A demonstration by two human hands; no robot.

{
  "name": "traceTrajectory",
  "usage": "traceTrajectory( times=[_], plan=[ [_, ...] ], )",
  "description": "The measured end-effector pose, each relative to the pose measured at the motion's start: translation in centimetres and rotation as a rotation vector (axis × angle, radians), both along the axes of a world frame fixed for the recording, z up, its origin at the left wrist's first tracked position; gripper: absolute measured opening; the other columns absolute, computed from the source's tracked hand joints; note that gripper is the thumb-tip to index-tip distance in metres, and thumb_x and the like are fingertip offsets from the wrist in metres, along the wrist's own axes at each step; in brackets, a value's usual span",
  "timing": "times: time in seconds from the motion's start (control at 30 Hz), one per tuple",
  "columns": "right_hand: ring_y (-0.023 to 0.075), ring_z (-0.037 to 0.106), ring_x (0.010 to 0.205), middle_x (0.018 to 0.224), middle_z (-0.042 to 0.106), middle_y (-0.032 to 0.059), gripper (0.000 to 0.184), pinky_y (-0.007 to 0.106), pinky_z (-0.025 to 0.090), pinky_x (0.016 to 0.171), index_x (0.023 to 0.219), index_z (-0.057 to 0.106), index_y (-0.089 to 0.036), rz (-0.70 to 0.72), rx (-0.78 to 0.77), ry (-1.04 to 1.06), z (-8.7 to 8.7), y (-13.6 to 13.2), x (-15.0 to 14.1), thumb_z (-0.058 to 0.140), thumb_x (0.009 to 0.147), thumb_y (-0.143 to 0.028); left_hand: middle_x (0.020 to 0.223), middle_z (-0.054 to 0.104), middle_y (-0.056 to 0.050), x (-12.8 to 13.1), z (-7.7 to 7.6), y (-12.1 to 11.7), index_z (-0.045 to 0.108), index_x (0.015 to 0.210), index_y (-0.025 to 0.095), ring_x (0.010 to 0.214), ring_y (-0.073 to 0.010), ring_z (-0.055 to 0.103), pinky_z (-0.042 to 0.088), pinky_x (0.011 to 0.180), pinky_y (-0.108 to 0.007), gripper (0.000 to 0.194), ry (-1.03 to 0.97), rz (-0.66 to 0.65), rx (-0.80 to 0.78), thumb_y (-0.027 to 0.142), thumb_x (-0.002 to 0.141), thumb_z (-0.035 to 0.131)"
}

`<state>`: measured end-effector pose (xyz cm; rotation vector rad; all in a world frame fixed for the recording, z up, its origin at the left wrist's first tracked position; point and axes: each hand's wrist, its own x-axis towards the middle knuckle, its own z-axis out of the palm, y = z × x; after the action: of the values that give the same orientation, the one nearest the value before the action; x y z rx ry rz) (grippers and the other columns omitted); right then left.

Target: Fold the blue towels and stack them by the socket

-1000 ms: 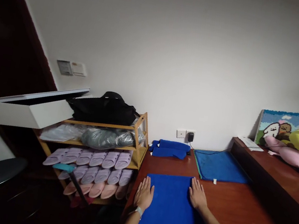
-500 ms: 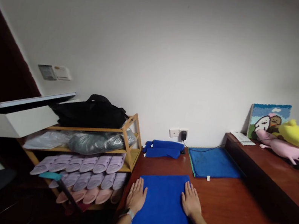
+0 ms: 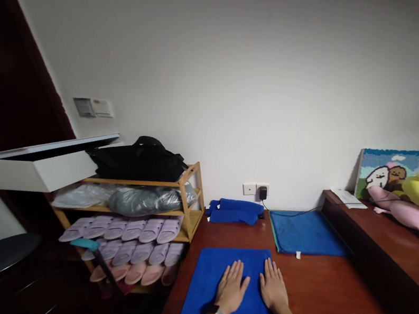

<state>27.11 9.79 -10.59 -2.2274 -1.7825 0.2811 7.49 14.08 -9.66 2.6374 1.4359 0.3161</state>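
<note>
A bright blue cloth (image 3: 208,280) lies spread flat on the reddish-brown table (image 3: 334,301). My left hand (image 3: 231,289) rests palm down near the cloth's middle, fingers stretched out, with a watch on the wrist. At the right edge of the same cloth, my right hand (image 3: 275,286) lies flat with its fingers extended. Neither hand grips anything. Behind them, a second, darker blue cloth (image 3: 307,232) with a green edge and a white tag lies flat. Folded or rolled blue cloths (image 3: 235,212) sit against the wall.
A wooden rack (image 3: 187,217) at the left holds a black bag (image 3: 136,161) and rows of slippers (image 3: 149,230). A black plug (image 3: 263,193) with a cable is in the wall outlet. Plush toys (image 3: 409,212) lie on the raised ledge at right.
My left hand has moved right, from the cloth's left edge to its middle. My right hand stays at the right edge. The view has shifted slightly left.
</note>
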Motion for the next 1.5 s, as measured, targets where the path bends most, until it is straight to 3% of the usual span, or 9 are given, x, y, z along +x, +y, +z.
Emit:
traceTrajectory(
  times=[0.13,0.23,0.5,0.77,0.93,1.13,1.23,1.33,1.5],
  plan=[
    [0.0255,0.016,0.162,0.173,0.021,0.0095,0.071,0.044,0.015,0.132,0.165,0.025,-0.007,-0.013,-0.019,-0.012,0.3,-0.1,-0.2,0.021,0.104,-0.043,0.172,0.028,-0.01,-7.8,0.5,1.9,0.032,0.165,0.015,0.16,-0.027,0.025,0.022,0.131,-0.05,0.072,0.077,0.21,-0.012,0.056,0.107,0.018],
    [0.0255,0.017,0.162,0.173,0.023,0.0104,0.071,0.044,0.015,0.132,0.165,0.025,-0.006,-0.024,-0.027,-0.024,0.4,0.0,-0.4,0.021,0.104,-0.042,0.172,0.026,-0.013,-11.4,0.1,2.7,0.031,0.164,0.01,0.16,-0.0267,0.025,0.023,0.131,-0.049,0.074,0.089,0.296,0.017,0.055,0.107,0.018],
    [0.0264,0.022,0.16,0.172,0.025,0.0113,0.07,0.048,0.019,0.131,0.164,0.029,-0.008,-0.023,-0.075,-0.021,1.0,-0.4,0.0,0.02,0.104,-0.042,0.171,0.029,-0.014,-11.3,0.0,2.2,0.035,0.163,0.009,0.159,-0.027,0.028,0.025,0.13,-0.047,0.075,0.072,0.322,0.06,0.057,0.107,0.019],
    [0.0255,0.019,0.161,0.172,0.023,0.0098,0.07,0.048,0.016,0.132,0.165,0.027,-0.008,0.01,-0.01,-0.048,-0.5,-3.4,-0.9,0.02,0.104,-0.042,0.171,0.029,-0.012,-11.8,0.3,2.5,0.035,0.164,0.012,0.16,-0.0259,0.026,0.024,0.131,-0.047,0.073,0.079,0.315,0.039,0.055,0.107,0.021],
    [0.0249,0.018,0.161,0.173,0.023,0.0081,0.07,0.047,0.016,0.132,0.165,0.026,-0.008,0.002,-0.022,-0.032,0.3,-3.4,-1.2,0.019,0.104,-0.043,0.171,0.027,-0.015,-8.6,1.3,1.6,0.034,0.163,0.007,0.16,-0.0278,0.023,0.021,0.132,-0.05,0.073,0.071,0.301,0.073,0.053,0.108,0.02],
    [0.0244,0.017,0.161,0.172,0.022,0.0079,0.069,0.046,0.015,0.132,0.165,0.027,-0.01,0.014,-0.019,-0.028,0.5,-3.4,-1.1,0.022,0.104,-0.041,0.172,0.03,-0.008,1.5,-0.1,-2.7,0.027,0.166,0.018,0.16,-0.0261,0.026,0.028,0.131,-0.049,0.068,-0.037,-0.086,0.075,0.053,0.108,0.02],
    [0.0244,0.018,0.161,0.172,0.023,0.0071,0.069,0.047,0.016,0.132,0.165,0.029,-0.012,0.018,-0.014,-0.031,0.0,-3.3,-1.1,0.024,0.103,-0.041,0.171,0.031,-0.008,2.6,-0.6,-3.6,0.027,0.166,0.02,0.159,-0.0265,0.027,0.028,0.131,-0.051,0.067,-0.055,-0.106,0.031,0.052,0.108,0.018],
    [0.0243,0.019,0.161,0.172,0.023,0.0073,0.069,0.047,0.016,0.132,0.165,0.028,-0.011,0.001,-0.001,-0.023,-0.3,-3.2,-1.1,0.021,0.103,-0.042,0.171,0.03,-0.007,-0.6,-0.3,-2.8,0.028,0.166,0.019,0.16,-0.0255,0.026,0.027,0.131,-0.049,0.07,-0.022,-0.052,0.0,0.057,0.108,0.017],
    [0.0246,0.017,0.161,0.173,0.021,0.0067,0.071,0.048,0.014,0.132,0.166,0.025,-0.01,-0.016,-0.021,-0.034,-0.2,-3.2,-1.3,0.02,0.103,-0.044,0.172,0.028,-0.01,-9.9,0.0,0.1,0.031,0.165,0.014,0.16,-0.027,0.026,0.025,0.131,-0.049,0.075,0.061,0.216,0.011,0.06,0.107,0.019]
  ],
)
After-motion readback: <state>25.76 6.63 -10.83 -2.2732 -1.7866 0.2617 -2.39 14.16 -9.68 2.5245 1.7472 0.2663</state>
